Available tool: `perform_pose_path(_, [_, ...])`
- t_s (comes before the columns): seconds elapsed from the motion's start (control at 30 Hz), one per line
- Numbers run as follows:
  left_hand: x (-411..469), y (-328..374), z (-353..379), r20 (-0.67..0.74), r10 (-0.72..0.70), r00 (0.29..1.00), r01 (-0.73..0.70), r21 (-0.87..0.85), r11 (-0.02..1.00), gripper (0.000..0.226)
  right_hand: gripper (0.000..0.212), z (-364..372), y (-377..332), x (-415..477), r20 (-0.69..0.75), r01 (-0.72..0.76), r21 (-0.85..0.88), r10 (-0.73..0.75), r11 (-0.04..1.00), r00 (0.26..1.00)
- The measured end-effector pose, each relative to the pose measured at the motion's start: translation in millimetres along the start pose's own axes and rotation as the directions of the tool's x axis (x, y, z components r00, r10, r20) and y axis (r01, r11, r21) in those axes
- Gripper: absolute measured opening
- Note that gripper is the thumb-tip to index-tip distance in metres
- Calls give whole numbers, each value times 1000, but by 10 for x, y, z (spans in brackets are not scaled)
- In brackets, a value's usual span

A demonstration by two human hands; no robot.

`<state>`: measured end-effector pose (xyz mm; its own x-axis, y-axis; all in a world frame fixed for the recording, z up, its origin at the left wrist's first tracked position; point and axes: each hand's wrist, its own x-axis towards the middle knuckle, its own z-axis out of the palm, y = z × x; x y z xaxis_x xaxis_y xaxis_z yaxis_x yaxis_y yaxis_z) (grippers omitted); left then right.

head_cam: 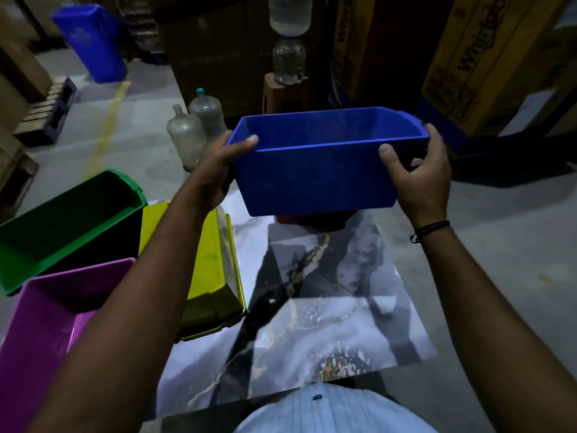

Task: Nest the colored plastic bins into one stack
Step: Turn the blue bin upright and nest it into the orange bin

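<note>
I hold a blue bin in the air over the far end of a marbled table. My left hand grips its left end, thumb over the rim. My right hand grips its right end. Just under the blue bin a red bin shows only as a thin edge, the rest hidden. To the left stand a green bin, a yellow bin and a purple bin, all open side up; my left forearm crosses the yellow one.
Two dusty glass bottles stand on the floor beyond the table. Large cardboard boxes and stacked water bottles fill the back. A blue plastic bin leans at far left near a pallet.
</note>
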<state>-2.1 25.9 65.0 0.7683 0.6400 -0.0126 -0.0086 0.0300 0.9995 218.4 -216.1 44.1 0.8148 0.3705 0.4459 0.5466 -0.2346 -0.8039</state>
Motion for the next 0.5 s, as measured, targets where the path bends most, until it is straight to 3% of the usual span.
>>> perform_pose_path(0.1, [137, -10, 59, 8, 79, 997, -80, 107, 991, 63, 105, 32, 80, 162, 96, -19, -84, 27, 996, 995])
perform_pose_path(0.5, [605, -242, 351, -77, 212, 974, -167, 388, 907, 89, 96, 300, 640, 710, 145, 35, -277, 5, 960, 989])
